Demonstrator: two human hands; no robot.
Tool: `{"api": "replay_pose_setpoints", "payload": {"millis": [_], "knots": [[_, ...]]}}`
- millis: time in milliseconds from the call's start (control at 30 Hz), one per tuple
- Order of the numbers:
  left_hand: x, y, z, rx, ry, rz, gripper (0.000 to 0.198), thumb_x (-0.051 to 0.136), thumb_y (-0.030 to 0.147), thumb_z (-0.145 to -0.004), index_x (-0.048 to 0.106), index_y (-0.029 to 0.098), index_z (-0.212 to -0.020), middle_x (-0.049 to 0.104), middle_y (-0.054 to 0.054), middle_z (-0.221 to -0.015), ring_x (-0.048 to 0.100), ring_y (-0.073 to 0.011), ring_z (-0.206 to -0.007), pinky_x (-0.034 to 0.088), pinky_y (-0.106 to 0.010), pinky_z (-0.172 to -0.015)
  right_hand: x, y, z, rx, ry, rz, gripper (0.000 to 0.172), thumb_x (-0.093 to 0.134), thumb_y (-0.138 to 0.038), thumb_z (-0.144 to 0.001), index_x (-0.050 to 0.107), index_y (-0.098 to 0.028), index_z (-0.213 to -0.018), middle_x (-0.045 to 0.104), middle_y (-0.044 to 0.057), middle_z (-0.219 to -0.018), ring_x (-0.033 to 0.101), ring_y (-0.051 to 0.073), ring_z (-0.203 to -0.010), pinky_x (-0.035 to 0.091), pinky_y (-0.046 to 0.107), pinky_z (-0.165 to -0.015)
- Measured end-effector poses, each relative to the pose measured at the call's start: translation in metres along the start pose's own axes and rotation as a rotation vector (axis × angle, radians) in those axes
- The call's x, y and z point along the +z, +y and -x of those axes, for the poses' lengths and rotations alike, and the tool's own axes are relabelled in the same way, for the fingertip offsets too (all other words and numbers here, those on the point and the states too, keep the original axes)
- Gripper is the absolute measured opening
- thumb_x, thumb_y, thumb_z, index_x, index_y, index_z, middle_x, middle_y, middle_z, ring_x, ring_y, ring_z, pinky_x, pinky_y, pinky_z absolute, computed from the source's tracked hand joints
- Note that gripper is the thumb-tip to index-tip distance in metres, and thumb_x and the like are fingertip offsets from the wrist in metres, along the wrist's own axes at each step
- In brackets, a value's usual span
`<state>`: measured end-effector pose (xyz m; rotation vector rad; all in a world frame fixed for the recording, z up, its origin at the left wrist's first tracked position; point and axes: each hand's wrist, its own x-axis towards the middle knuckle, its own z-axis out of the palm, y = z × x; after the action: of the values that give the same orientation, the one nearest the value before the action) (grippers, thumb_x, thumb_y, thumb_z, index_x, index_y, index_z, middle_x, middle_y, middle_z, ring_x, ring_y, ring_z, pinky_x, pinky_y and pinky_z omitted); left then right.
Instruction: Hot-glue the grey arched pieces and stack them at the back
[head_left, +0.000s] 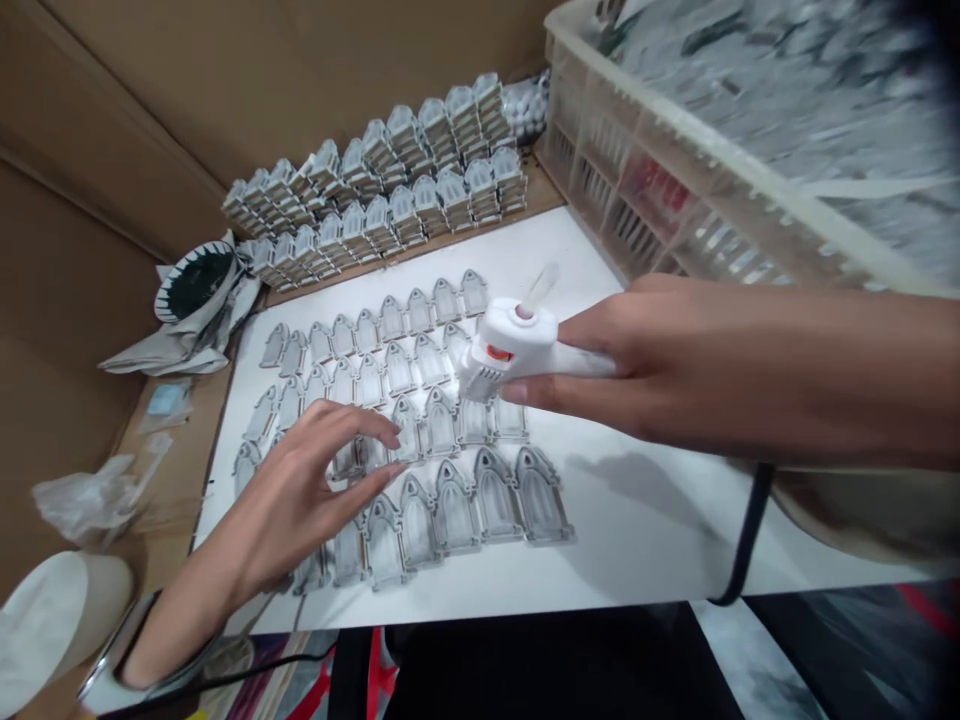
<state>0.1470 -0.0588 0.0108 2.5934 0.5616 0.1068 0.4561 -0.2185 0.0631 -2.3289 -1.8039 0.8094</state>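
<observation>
My right hand (622, 345) is wrapped round the handle of a white hot glue gun (517, 345), held above the board. A translucent glue stick (543, 286) pokes up out of the gun's body, and an orange switch shows on its side. My left hand (315, 480) hovers low over the arch-shaped clear plastic pieces (453, 505), thumb and index finger apart with nothing visible between them. These pieces lie in several rows on the white board (600, 540). The gun hides some of them, and my left hand and forearm cover others.
Stacks of similar pieces (405, 135) line the back edge in two rows. A large plastic crate (622, 100) stands at the right. On the left are a bowl of dark material (196, 283), crumpled plastic bags (86, 500) and a white tub (60, 620). Cardboard walls (300, 60) rise behind.
</observation>
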Motion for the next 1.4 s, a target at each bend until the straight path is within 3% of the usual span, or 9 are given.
{"api": "replay_pose_setpoints", "payload": {"millis": [200, 467, 767, 900, 1400], "knots": [[0.001, 0.0, 0.001, -0.014, -0.038, -0.007, 0.023, 0.076, 0.049, -0.105, 0.071, 0.033, -0.121, 0.077, -0.001, -0.124, 0.068, -0.0265, -0.123, 0.059, -0.04, -0.097, 0.005, 0.006, -0.002, -0.02, 0.038, 0.071, 0.075, 0.034, -0.089, -0.098, 0.067, -0.027, -0.072, 0.064, 0.006, -0.067, 0.048, 0.016, -0.042, 0.035, 0.034, -0.042], [-0.002, -0.002, 0.003, -0.053, 0.0, 0.01, 0.021, 0.078, 0.048, -0.103, 0.071, 0.037, -0.119, 0.075, 0.0, -0.125, 0.067, -0.0244, -0.119, 0.061, -0.035, -0.087, 0.011, 0.013, -0.003, 0.011, 0.065, 0.062, 0.076, 0.032, -0.096, -0.092, 0.064, -0.03, -0.069, 0.063, 0.005, -0.067, 0.042, 0.016, -0.037, 0.034, 0.036, -0.034], [-0.004, -0.001, 0.005, -0.054, -0.001, -0.008, 0.019, 0.076, 0.046, -0.105, 0.072, 0.036, -0.12, 0.076, -0.001, -0.124, 0.069, -0.0255, -0.119, 0.062, -0.038, -0.09, 0.012, 0.01, -0.003, 0.057, 0.042, 0.091, 0.079, 0.027, -0.097, -0.091, 0.063, -0.03, -0.067, 0.067, 0.007, -0.065, 0.045, 0.016, -0.033, 0.038, 0.04, -0.034], [-0.004, 0.001, 0.004, -0.052, 0.002, -0.003, 0.018, 0.075, 0.046, -0.105, 0.072, 0.036, -0.12, 0.076, -0.002, -0.123, 0.07, -0.026, -0.119, 0.063, -0.038, -0.09, 0.015, 0.016, -0.003, 0.013, 0.089, 0.099, 0.083, 0.025, -0.1, -0.091, 0.063, -0.03, -0.066, 0.066, 0.007, -0.065, 0.05, 0.018, -0.034, 0.041, 0.042, -0.037], [0.0, -0.001, 0.007, -0.045, 0.0, -0.017, 0.013, 0.073, 0.042, -0.107, 0.07, 0.035, -0.117, 0.077, 0.0, -0.122, 0.069, -0.0254, -0.118, 0.059, -0.041, -0.094, 0.023, 0.025, -0.004, -0.047, 0.156, 0.106, 0.088, 0.021, -0.102, -0.092, 0.058, -0.029, -0.058, 0.062, 0.007, -0.06, 0.045, 0.017, -0.033, 0.035, 0.042, -0.038]]}}
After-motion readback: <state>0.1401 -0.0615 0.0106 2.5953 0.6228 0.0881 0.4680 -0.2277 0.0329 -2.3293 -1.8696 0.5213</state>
